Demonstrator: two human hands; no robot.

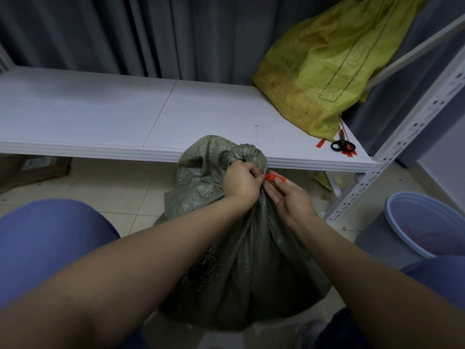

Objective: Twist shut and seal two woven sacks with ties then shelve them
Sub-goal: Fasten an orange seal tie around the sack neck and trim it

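Note:
A grey-green woven sack [241, 260] stands on the floor between my knees, its neck twisted into a bunch just below the shelf edge. My left hand [240, 183] grips the twisted neck. An orange tie [274, 177] sticks out to the right of the neck, and my right hand [289, 197] pinches it with thumb and fingertips, palm up. A yellow woven sack [327, 66] lies on the right end of the white shelf [125, 109], with an orange tie hanging from its lower corner.
Black-handled scissors [342, 144] and loose orange ties [348, 152] lie at the shelf's front right corner. A perforated white shelf post [402, 147] rises at the right. A blue bucket [427, 222] stands on the floor to the right. A cardboard box [32, 170] sits under the shelf at left.

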